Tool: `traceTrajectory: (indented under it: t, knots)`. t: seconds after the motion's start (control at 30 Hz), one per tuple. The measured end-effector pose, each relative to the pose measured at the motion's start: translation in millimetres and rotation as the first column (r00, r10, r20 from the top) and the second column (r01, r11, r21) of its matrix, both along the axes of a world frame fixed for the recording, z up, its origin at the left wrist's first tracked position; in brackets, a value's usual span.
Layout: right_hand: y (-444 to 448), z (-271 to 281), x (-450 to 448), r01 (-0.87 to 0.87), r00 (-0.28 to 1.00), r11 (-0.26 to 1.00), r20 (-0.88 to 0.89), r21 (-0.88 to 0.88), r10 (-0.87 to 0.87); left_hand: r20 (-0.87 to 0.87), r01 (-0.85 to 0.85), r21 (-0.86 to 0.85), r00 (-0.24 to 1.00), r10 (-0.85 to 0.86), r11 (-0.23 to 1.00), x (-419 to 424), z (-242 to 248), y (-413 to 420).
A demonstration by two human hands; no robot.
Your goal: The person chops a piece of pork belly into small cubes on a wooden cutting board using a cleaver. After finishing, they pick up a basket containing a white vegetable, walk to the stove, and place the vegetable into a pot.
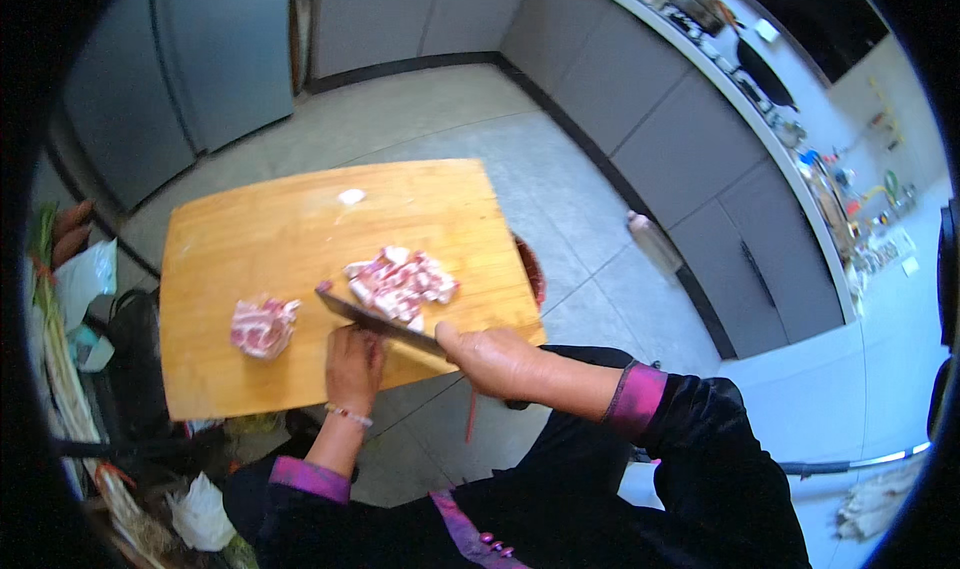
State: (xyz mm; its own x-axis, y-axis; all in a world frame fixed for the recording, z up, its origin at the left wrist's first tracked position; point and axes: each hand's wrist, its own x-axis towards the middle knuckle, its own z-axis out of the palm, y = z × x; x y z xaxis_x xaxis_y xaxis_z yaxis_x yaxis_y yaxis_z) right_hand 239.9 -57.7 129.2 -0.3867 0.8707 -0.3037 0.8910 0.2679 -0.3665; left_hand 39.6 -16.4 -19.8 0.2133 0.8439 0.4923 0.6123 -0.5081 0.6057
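My right hand (487, 359) grips the handle end of a cleaver (375, 321), whose dark blade slants across the near half of a wooden cutting board (262, 224). My left hand (355, 366), with a beaded bracelet at the wrist, is close against the near side of the blade. Its fingertips are partly hidden, so I cannot tell whether they hold anything. Just beyond the blade lies a heap of chopped raw meat (401, 284), pink with white fat or bone. A larger chunk of raw meat (262, 329) sits apart on the left. One small bit (324, 287) is by the blade tip.
A white scrap (351, 195) lies near the board's far edge. Under its right side shows a reddish container (531, 269). Scallions (52, 336) and plastic bags (201, 513) crowd the left. Grey cabinets (622, 96) line the far right, with a bottle (652, 240) on the floor.
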Motion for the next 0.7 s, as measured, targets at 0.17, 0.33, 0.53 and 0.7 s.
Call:
traceTrajectory:
  t: [0.17, 0.33, 0.53, 0.7]
  knots:
    - [-11, -9, 17, 0.0, 0.997, 1.0, -0.078, -0.026, -0.002, -0.011, 0.025, -0.017, 1.0, -0.025, 1.0, 7, 8, -1]
    - [14, -5, -5, 0.018, 0.995, 0.999, -0.098, -0.041, -0.022, -0.011, 0.046, 0.025, 0.999, -0.046, 0.999, 3, 7, -1]
    - [34, -19, -26, 0.038, 0.99, 0.999, -0.134, 0.036, -0.032, -0.002, 0.05, 0.022, 0.999, -0.05, 0.998, 6, 4, 0]
    - [34, -21, -33, 0.044, 0.99, 0.994, -0.134, 0.102, -0.03, -0.004, 0.051, -0.015, 0.999, -0.051, 0.999, 2, 4, 0]
